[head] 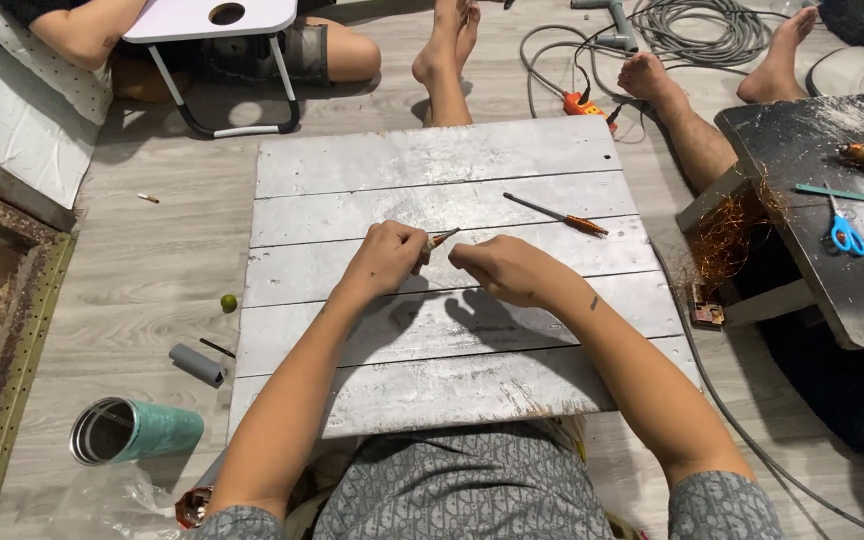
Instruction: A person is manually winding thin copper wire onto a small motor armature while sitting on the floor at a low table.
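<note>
My left hand (389, 257) is closed around a small tool with an orange handle (442, 238), its metal tip poking out to the right. Just beside it, my right hand (504, 268) is curled with fingertips pinched near that tip; whether it holds something thin I cannot tell. Both hands hover over the middle of a low grey plank board (432, 330). A screwdriver with an orange handle (558, 214) lies on the board beyond my right hand.
A teal tumbler (135, 430), a grey tube (197, 364) and a small green ball (229, 302) lie on the floor at left. Other people's legs (682, 115) and cables (687, 30) are beyond the board. A dark bench (832, 290) with blue scissors (845, 233), pliers and copper wire (727, 235) stands right.
</note>
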